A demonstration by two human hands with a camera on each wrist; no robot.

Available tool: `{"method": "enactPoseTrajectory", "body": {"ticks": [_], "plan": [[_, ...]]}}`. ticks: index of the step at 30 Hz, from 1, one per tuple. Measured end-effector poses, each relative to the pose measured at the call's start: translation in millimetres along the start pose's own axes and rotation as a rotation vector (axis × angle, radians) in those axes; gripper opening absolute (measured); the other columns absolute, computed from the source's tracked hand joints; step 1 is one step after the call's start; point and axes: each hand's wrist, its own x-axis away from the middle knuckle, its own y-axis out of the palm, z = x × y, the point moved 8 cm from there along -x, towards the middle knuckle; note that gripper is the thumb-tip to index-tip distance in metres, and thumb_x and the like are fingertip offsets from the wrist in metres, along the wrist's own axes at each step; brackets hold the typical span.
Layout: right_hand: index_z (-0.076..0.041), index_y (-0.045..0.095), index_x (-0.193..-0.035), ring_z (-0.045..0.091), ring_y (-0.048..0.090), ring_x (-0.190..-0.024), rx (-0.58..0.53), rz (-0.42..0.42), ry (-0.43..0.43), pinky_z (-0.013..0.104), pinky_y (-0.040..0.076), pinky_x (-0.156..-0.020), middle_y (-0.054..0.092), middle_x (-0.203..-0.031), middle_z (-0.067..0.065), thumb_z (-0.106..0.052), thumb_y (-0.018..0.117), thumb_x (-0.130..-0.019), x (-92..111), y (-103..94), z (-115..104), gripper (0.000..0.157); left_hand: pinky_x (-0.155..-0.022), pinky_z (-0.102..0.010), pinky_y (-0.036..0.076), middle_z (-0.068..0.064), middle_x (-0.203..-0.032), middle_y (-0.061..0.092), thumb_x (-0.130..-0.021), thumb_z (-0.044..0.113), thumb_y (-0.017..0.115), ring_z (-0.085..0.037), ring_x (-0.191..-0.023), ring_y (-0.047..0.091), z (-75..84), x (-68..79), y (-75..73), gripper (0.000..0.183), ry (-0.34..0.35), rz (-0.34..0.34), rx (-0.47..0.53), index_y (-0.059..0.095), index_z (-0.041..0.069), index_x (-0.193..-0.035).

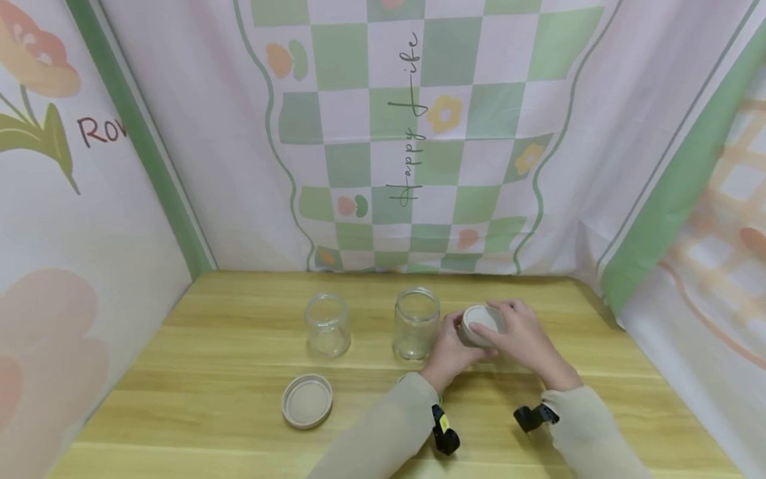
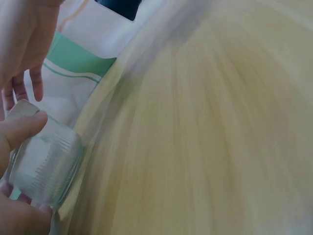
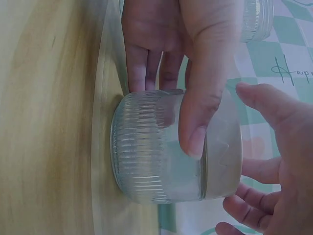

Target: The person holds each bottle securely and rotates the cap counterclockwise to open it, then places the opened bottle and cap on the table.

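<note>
My left hand [image 1: 451,349] grips a ribbed glass jar [image 3: 156,147], its thumb lying along the near side and fingers behind. A pale beige lid [image 1: 482,324] sits on that jar, seen edge-on in the right wrist view. My right hand [image 1: 526,336] is spread around the lid, its thumb and fingers at opposite sides. In the left wrist view, the right fingers [image 2: 36,83] hang fairly straight close to the lid, at least one apart from it. Whether any right fingertip presses the lid is hard to tell. The held jar is mostly hidden in the head view.
An uncovered glass jar [image 1: 417,324] stands just left of my hands, another uncovered jar [image 1: 328,326] farther left. A loose beige lid [image 1: 307,401] lies on the wooden table [image 1: 209,372] at front left. Patterned curtains [image 1: 395,166] hang at the back and sides.
</note>
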Motion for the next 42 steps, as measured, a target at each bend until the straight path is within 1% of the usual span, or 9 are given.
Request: {"method": "enactPoseTrajectory", "body": {"ticks": [4,9,16,22,25,29,34,38,42], "plan": [[0.011,0.058,-0.13,0.043,0.051,-0.104,0.013,0.006,-0.003,0.057,0.048,-0.08,0.056,-0.117,0.031,-0.048,0.075,-0.088,-2,-0.8,-4,0.075,-0.106,-0.045,0.043,0.003,-0.13,0.053,-0.066,0.012,0.095,-0.024,-0.122,0.051,-0.2,0.6,0.3,0.079,-0.001,0.024,0.06,0.051,0.018,-0.132],[0.012,0.061,-0.126,0.043,0.052,-0.102,0.022,0.012,-0.019,0.057,0.047,-0.079,0.058,-0.115,0.031,-0.045,0.079,-0.085,-4,-0.2,-6,0.072,-0.107,-0.045,0.042,0.004,-0.13,0.053,-0.067,0.014,0.095,-0.024,-0.124,0.051,-3.9,-1.1,2.0,0.079,-0.008,0.033,0.051,0.052,0.019,-0.132],[0.012,0.063,-0.124,0.044,0.053,-0.103,0.037,0.011,-0.029,0.057,0.048,-0.079,0.058,-0.115,0.032,-0.045,0.079,-0.085,-6,2.0,-3,0.07,-0.107,-0.046,0.042,0.004,-0.13,0.053,-0.069,0.013,0.094,-0.025,-0.124,0.051,-6.9,-2.2,3.8,0.077,-0.009,0.023,0.041,0.051,0.018,-0.133],[0.008,0.063,-0.126,0.044,0.052,-0.104,0.006,-0.013,-0.036,0.056,0.049,-0.078,0.057,-0.117,0.029,-0.047,0.079,-0.084,-7,3.7,2,0.071,-0.108,-0.046,0.042,0.003,-0.132,0.052,-0.07,0.015,0.093,-0.025,-0.125,0.05,-6.9,-2.3,4.8,0.078,-0.01,0.0,0.027,0.05,0.018,-0.135],[0.004,0.063,-0.13,0.042,0.05,-0.107,-0.06,-0.062,-0.035,0.055,0.049,-0.08,0.055,-0.122,0.026,-0.046,0.08,-0.084,-8,5.7,9,0.07,-0.108,-0.046,0.042,0.002,-0.132,0.052,-0.071,0.015,0.093,-0.025,-0.125,0.05,-5.8,-2.5,5.0,0.078,0.002,-0.013,0.023,0.049,0.017,-0.136],[0.001,0.059,-0.136,0.039,0.047,-0.112,-0.177,-0.165,-0.043,0.05,0.049,-0.083,0.051,-0.129,0.025,-0.04,0.081,-0.084,-11,9.1,19,0.069,-0.108,-0.045,0.042,0.003,-0.132,0.052,-0.072,0.016,0.092,-0.023,-0.125,0.05,-5.9,-3.2,5.4,0.079,0.006,-0.028,0.024,0.048,0.016,-0.138],[-0.001,0.056,-0.14,0.036,0.049,-0.113,-0.263,-0.276,-0.116,0.045,0.048,-0.085,0.049,-0.132,0.024,-0.029,0.08,-0.087,-14,11.8,22,0.065,-0.108,-0.042,0.041,0.004,-0.132,0.052,-0.073,0.016,0.092,-0.022,-0.125,0.05,-7.5,-4.7,5.8,0.079,0.003,-0.033,0.008,0.048,0.017,-0.138],[-0.002,0.053,-0.143,0.038,0.048,-0.118,-0.313,-0.341,-0.149,0.047,0.046,-0.09,0.045,-0.138,0.024,-0.024,0.078,-0.089,-14,13.8,24,0.064,-0.109,-0.042,0.04,0.002,-0.132,0.052,-0.072,0.014,0.092,-0.022,-0.125,0.05,-6.8,-4.9,5.8,0.079,0.006,-0.028,-0.001,0.048,0.016,-0.137],[-0.001,0.05,-0.146,0.041,0.046,-0.122,-0.359,-0.383,-0.153,0.049,0.044,-0.094,0.041,-0.142,0.026,-0.021,0.077,-0.09,-15,16.3,25,0.065,-0.11,-0.043,0.039,0.0,-0.133,0.053,-0.071,0.013,0.092,-0.024,-0.126,0.05,-5.3,-4.6,5.7,0.08,0.009,-0.027,-0.007,0.048,0.014,-0.138]]}}
